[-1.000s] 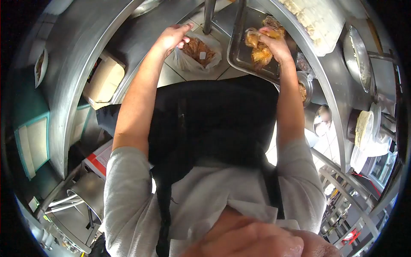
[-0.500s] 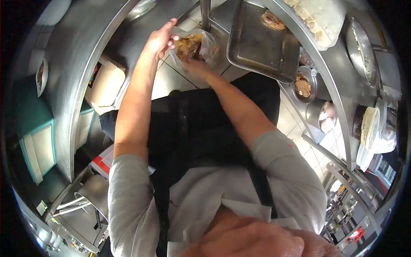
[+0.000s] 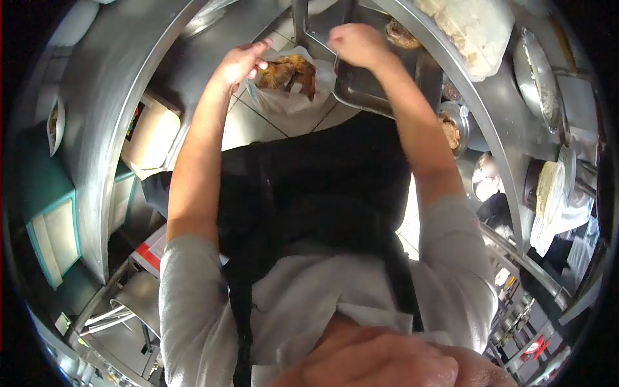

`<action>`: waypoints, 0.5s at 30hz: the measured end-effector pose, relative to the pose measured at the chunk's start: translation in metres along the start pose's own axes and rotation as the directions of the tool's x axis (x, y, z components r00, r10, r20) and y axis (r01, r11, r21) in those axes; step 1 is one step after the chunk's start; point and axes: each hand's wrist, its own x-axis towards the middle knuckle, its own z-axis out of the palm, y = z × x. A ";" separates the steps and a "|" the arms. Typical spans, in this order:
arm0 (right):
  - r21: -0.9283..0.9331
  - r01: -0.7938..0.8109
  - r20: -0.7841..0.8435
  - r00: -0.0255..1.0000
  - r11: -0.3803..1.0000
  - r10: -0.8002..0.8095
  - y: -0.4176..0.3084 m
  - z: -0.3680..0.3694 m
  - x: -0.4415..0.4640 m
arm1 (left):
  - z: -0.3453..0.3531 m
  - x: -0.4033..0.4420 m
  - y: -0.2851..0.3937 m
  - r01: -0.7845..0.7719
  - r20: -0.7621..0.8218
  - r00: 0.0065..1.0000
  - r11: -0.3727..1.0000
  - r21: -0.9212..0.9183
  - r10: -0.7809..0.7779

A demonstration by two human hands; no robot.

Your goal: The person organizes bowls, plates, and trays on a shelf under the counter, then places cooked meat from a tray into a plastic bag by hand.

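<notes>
At the rim of a translucent plastic bag point(image 3: 274, 102), my left hand point(image 3: 240, 64) has its fingers closed on the bag's left edge. Inside the open bag lie yellow-brown wrapped pieces point(image 3: 280, 74) and a small white label. My right hand point(image 3: 358, 45) is to the right of the bag, over the left side of a dark metal tray point(image 3: 364, 87). Its fingers are curled and slightly blurred; whether they hold anything is hidden. One brown wrapped piece point(image 3: 401, 35) lies at the tray's far side, to the right of my right hand.
Curved metal shelf edges point(image 3: 126, 109) run along both sides. A cardboard box point(image 3: 153, 133) is at the left. On the right are a container of food point(image 3: 451, 129), a large bag of pale food point(image 3: 474, 39), a metal pan point(image 3: 536, 77) and stacked plates point(image 3: 551, 206).
My right hand carried the wrapped pieces from the tray to the bag, let them go there, and has moved back right over the tray. My left hand has stayed by the bag.
</notes>
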 end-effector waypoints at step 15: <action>-0.379 -0.376 0.072 0.899 0.846 0.432 0.109 0.041 -0.028 | 0.000 -0.002 -0.003 -0.015 0.031 0.999 1.000 -0.024 0.016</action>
